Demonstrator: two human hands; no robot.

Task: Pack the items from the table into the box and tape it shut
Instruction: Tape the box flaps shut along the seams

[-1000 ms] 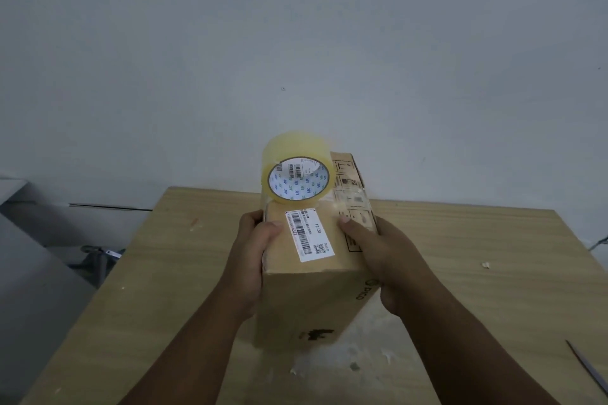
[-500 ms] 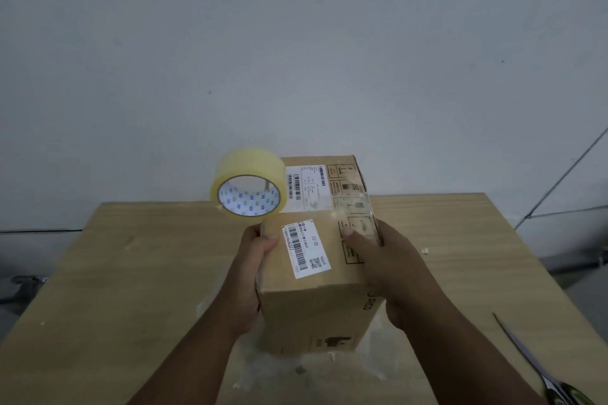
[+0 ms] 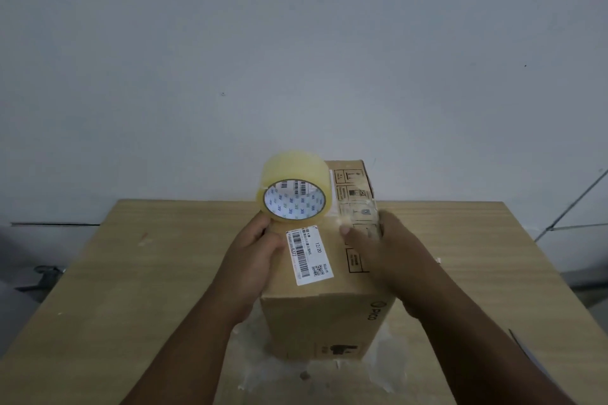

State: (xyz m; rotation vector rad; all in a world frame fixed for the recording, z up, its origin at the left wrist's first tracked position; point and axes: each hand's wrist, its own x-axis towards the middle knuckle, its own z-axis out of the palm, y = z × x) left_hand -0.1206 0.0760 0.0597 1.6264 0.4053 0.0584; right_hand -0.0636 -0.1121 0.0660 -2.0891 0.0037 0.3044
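Wooden table (image 3: 131,273) against a plain grey wall (image 3: 296,43). A cardboard box (image 3: 325,316) stands on the table near its middle, flaps down and closed, one narrow face turned toward us. We see printed handling symbols along the right part of its top, and a small dark print low on the near face.

A white barcode label (image 3: 309,255) is stuck at a slant on the box top, toward the left.

The tape roll (image 3: 292,171), clear with a yellowish tint, sits on edge at the far left of the box top, its open core facing us. We note a blue-and-white pattern inside the core.

Left hand (image 3: 253,253): it grips the roll from below, fingers curled up at the lower rim, with the thumb lying along the box top just beside the label.

A tape strip (image 3: 357,210) runs from the roll rightward across the top, over the printed symbols, to the right edge of the box.

Right hand (image 3: 391,256): it clasps the box over its top right edge. The thumb (image 3: 348,230) presses flat on the strip; the other fingers wrap down the right side, mostly hidden from us.

Pale scraps and scuffs (image 3: 385,368) lie on the table around the base of the box.
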